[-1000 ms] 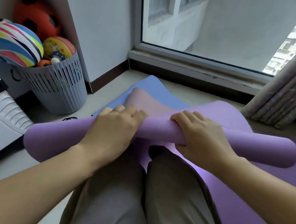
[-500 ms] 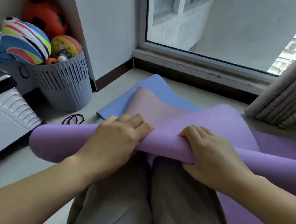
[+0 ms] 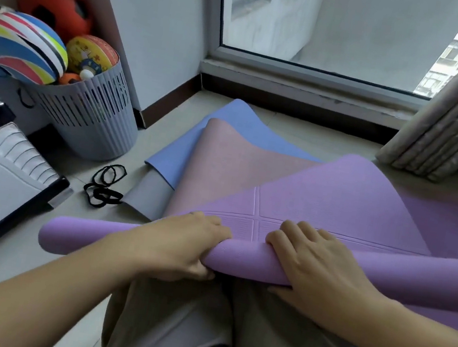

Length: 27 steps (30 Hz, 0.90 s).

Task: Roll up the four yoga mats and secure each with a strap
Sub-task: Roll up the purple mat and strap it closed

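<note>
Rolling step, apparently first mat: left hand [image 3: 180, 243] and right hand [image 3: 318, 265] both curled round the purple mat [image 3: 244, 261] roll, unrolled length beyond the fingers; next roll forward evenly, straps [image 3: 106, 185] beyond left hand.

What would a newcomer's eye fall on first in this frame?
Nearest the camera, the left hand and right hand grip a partly rolled purple mat. Beyond it, a pink mat and a blue mat lie spread flat toward the window. To the left, black straps lie on the floor beside a grey basket of colourful balls.
</note>
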Tool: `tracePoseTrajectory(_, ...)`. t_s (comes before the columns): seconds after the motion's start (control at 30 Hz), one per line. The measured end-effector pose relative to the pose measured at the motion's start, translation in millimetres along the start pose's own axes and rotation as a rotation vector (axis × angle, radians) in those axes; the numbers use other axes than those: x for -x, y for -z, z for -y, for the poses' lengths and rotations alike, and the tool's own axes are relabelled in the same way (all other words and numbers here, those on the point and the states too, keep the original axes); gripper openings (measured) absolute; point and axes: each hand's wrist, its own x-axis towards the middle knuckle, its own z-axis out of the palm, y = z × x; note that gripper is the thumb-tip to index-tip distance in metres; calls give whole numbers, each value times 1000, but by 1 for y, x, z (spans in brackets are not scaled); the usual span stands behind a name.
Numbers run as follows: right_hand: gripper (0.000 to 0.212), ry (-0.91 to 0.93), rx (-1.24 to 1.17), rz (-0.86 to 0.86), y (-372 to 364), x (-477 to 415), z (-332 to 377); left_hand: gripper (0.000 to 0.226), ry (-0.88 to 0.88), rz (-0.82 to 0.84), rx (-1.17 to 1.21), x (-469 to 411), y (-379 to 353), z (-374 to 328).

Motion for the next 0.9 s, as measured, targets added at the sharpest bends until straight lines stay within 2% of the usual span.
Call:
tracePoseTrajectory(0.1, 37, -59, -133, 85, -8, -6, -1, 37, 10, 151, 117, -8, 8, 1)
tracePoseTrajectory(0.17, 35, -131, -258, 175, -7, -12, -8, 46, 56, 74, 44, -9, 4, -3)
tracePoseTrajectory(0.23, 36, -141, -321, 285, -3, -19, -15, 54, 127, -76, -182, -6, -10, -14)
tracePoseTrajectory(0.33, 38, -120, -303, 351, -4, -23, -19, 47, 171, -160, -348, -6, -26, -24)
tracePoseTrajectory(0.43, 47, -67, -105, 141, -12, -17, -9, 32, 114, -85, -154, -14, -13, -10)
tracePoseTrajectory(0.5, 50, -62, -33, 34, -16, -14, 0, 29, 69, 57, -17, -21, 2, 1)
tracePoseTrajectory(0.57, 42, -102, -103, 58, -13, -19, 2, 31, 49, 132, 32, -25, 7, 3)
tracePoseTrajectory(0.63, 40, -158, -177, 126, -12, -25, -1, 36, 99, 39, -39, -25, 2, -3)
tracePoseTrajectory(0.7, 41, -187, -220, 170, -11, -27, -6, 47, 143, -123, -238, -21, -14, -12)
tracePoseTrajectory(0.77, 40, -195, -220, 200, -13, -27, -5, 49, 133, -196, -350, -18, -28, -18)
tracePoseTrajectory(0.83, 41, -207, -192, 199, -12, -27, -1, 39, 111, -178, -291, -21, -21, -14)
tracePoseTrajectory(0.9, 47, -181, -97, 134, -14, -28, 4, 31, 78, -53, -159, -31, -6, -4)
